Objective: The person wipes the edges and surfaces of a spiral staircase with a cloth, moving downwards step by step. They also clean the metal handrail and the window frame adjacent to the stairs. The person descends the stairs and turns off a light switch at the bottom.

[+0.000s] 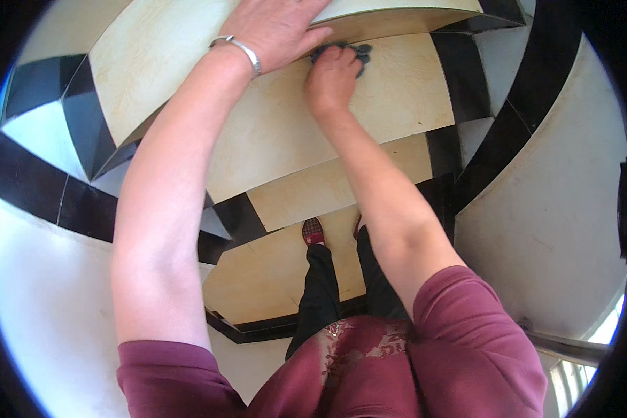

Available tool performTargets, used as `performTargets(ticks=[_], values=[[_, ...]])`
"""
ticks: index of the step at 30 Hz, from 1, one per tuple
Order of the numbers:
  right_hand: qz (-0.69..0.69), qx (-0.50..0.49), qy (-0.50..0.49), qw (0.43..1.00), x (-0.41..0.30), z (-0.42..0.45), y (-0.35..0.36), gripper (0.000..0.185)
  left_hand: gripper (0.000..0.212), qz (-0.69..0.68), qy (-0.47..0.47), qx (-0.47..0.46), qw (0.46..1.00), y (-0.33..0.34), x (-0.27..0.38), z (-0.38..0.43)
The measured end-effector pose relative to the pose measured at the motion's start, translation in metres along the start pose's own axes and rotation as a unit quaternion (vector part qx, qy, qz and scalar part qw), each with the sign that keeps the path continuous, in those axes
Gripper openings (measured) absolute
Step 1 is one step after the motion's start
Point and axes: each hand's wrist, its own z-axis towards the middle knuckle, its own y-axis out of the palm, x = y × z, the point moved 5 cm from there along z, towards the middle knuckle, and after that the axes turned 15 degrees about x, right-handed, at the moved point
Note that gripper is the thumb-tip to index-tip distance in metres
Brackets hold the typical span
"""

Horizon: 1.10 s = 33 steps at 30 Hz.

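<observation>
My right hand [334, 78] is closed on a dark grey-green cloth [364, 54] and presses it on a cream tiled stair tread [271, 136], close to the riser [386, 25] of the step above. My left hand [274, 31], with a silver bracelet [245, 52] at the wrist, lies palm down over the edge of that upper step [157, 47]. Its fingers reach the top rim of the picture and hold nothing that shows.
Black and white tiles [460, 78] border the steps on both sides. White walls [543, 209] rise left and right above black skirting [522, 109]. My feet in red shoes [313, 232] stand on a lower tiled floor [256, 282]. A metal rail [569, 349] is at the lower right.
</observation>
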Motion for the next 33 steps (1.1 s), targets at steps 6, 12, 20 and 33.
performTargets(ticks=[6, 12, 20, 33], values=[[0.3, -0.132, -0.028, 0.944, -0.072, -0.099, 0.016, 0.024, 0.064, -0.109, -0.131, 0.174, 0.97, -0.057, 0.036, -0.087], [0.366, -0.355, -0.142, 0.849, -0.095, -0.112, -0.024, 0.048, 0.064, -0.089, -0.481, 0.041, 0.871, -0.103, 0.091, -0.285], [0.008, -0.022, -0.26, 0.965, 0.066, -0.016, -0.042, 0.053, 0.069, -0.011, -0.37, -0.059, 0.927, -0.053, 0.068, -0.27], [-0.046, -0.021, -0.296, 0.954, 0.067, -0.024, -0.035, 0.058, 0.042, 0.006, -0.227, -0.069, 0.971, 0.009, -0.003, -0.257]])
